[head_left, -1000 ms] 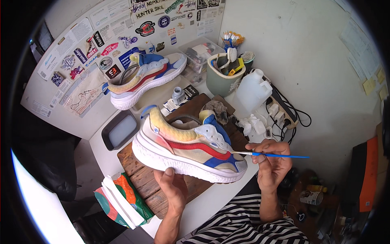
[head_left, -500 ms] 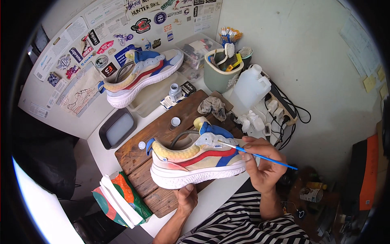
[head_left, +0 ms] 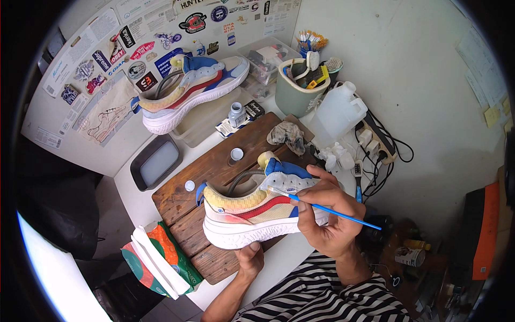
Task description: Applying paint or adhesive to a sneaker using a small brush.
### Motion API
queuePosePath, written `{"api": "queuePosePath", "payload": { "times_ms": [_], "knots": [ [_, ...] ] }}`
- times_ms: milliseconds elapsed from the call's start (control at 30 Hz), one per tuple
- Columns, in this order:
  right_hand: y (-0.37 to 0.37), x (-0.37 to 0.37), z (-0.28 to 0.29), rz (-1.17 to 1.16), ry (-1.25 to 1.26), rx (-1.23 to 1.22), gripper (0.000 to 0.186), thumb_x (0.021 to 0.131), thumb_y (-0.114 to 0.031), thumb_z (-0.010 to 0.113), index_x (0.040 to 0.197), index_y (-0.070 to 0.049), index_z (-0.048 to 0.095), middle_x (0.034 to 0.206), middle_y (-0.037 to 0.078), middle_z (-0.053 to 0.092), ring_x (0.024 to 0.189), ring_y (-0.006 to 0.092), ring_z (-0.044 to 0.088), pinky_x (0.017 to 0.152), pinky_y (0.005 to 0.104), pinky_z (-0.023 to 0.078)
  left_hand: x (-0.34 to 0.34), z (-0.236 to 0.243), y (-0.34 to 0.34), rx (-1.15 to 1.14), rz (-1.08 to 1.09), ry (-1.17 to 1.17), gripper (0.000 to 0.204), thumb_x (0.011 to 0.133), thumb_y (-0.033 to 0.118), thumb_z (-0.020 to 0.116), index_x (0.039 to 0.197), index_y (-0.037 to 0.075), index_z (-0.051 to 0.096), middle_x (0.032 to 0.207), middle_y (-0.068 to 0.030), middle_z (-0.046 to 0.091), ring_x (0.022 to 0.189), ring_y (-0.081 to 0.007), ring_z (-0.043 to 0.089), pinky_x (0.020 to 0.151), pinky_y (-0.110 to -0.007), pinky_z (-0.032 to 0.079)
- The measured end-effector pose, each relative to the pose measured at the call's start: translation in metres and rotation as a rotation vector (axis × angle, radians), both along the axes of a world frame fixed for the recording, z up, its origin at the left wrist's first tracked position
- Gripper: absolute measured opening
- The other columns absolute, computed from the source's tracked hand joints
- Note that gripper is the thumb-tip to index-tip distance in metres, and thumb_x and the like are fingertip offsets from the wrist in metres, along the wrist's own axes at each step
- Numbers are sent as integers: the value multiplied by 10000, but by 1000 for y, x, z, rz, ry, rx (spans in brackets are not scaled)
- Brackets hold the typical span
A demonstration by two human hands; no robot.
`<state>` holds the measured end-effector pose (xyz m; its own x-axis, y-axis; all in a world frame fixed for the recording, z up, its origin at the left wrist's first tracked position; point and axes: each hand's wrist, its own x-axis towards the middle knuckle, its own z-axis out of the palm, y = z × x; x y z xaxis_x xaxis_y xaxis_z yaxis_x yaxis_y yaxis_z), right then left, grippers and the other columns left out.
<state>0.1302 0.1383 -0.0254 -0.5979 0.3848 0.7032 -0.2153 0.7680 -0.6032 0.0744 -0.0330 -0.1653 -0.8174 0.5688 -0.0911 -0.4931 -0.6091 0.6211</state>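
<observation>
My left hand (head_left: pixel 250 260) grips a multicoloured sneaker (head_left: pixel 249 234) from below, thumb against its white sole; the other fingers are hidden under it. The shoe is held side-on above a brown wooden board (head_left: pixel 177 216), its heel to the left. A thin blue paintbrush (head_left: pixel 343 214) is pinched in my right hand (head_left: pixel 333 217). Its bristle tip touches the pale grey panel by the lace holes. A flexible grey tube is bent inside the shoe's opening. On the board lie a small cap filled with pale liquid (head_left: pixel 236 154) and a white disc (head_left: pixel 190 185).
The matching sneaker (head_left: pixel 188 102) rests on a clear plastic box behind. Around the board are an open paint bottle (head_left: pixel 236 115), a stained rag (head_left: pixel 287 138), a black tray (head_left: pixel 155 162), a tissue pack (head_left: pixel 161 260), a green bucket (head_left: pixel 300 99), a jug (head_left: pixel 339 114) and a power strip (head_left: pixel 378 137).
My right hand has moved left with the paintbrush, so its tip now sits further toward the heel end of the grey panel. The whole view has shifted slightly.
</observation>
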Motion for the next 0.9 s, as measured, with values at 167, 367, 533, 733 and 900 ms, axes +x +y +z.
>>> {"api": "queuePosePath", "payload": {
  "times_ms": [167, 367, 533, 733, 900],
  "knots": [
    [-1, -2, 2, -16, -31, 42, 129, 870, 58, 715, 983, 15, 669, 828, 119, 751, 767, 224, 751, 1046, 553, 539, 2, -14, -7, 0, -4, 3, 633, 805, 150, 743, 1393, 20, 546, 1307, -42, 619, 1230, -209, 575, 1114, -389, 421],
    [0, 0, 5, -65, -27, 77, 142, 858, 65, 722, 976, 8, 666, 830, 114, 745, 761, 226, 747, 1033, 561, 548, 1, -6, -3, 27, -3, 9, 617, 804, 140, 741, 1381, 22, 559, 1286, -40, 632, 1223, -213, 584, 1116, -393, 423],
    [-5, -5, 4, -8, -31, 71, 148, 851, 67, 722, 970, 5, 659, 808, 115, 739, 740, 225, 744, 1029, 566, 550, 1, -8, -5, 21, 3, -12, 609, 797, 136, 742, 1371, 24, 571, 1274, -37, 643, 1222, -214, 590, 1125, -400, 423],
    [-4, -2, 3, -84, -21, 117, 164, 851, 52, 730, 987, 1, 654, 796, 121, 740, 719, 227, 741, 1030, 572, 548, 2, -5, -3, 26, 9, -10, 617, 788, 146, 743, 1368, 20, 572, 1281, -39, 642, 1232, -212, 590, 1138, -402, 415],
    [-4, -4, 3, -75, -35, 118, 203, 805, 70, 739, 971, -16, 662, 795, 94, 728, 722, 222, 734, 1051, 557, 537, 2, -6, -4, 16, -3, -6, 619, 793, 152, 732, 1374, 18, 566, 1287, -41, 638, 1236, -215, 587, 1138, -406, 413]
  ]
}}
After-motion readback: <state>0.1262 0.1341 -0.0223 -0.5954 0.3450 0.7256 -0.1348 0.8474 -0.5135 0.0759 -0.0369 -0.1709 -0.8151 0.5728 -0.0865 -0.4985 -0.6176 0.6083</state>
